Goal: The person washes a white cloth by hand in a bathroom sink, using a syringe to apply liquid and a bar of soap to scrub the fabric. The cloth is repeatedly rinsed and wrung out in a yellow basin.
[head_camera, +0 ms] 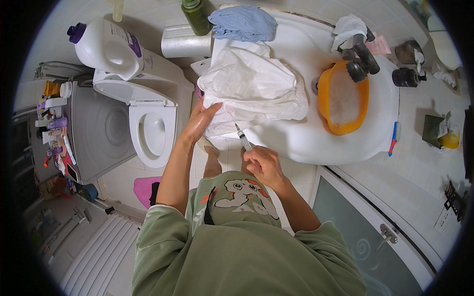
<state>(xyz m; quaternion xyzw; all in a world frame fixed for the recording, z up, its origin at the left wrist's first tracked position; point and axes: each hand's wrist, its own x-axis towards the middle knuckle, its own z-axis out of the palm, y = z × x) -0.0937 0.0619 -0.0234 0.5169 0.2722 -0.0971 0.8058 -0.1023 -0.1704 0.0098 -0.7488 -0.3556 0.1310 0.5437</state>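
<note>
A white cloth garment [248,79] lies bunched over the near-left rim of the bathtub. My left hand [200,120] grips its lower left edge, thumb on top and the other fingers hidden beneath. In my right hand [264,164] is a clear syringe [243,138] with a long thin tip. That tip points up and left at a faint pinkish mark on the fabric; whether it touches the cloth I cannot tell. A folded blue cloth [242,23] rests on the tub's far edge, just behind the garment.
Inside the white bathtub [289,144] sits an orange basin [326,111] of sudsy water, beside the black faucet [361,55]. A red-and-blue brush [394,138] lies on the right rim. Left stands a toilet [153,129] with a large detergent jug [107,46] on its tank. A green bottle [196,16] stands behind.
</note>
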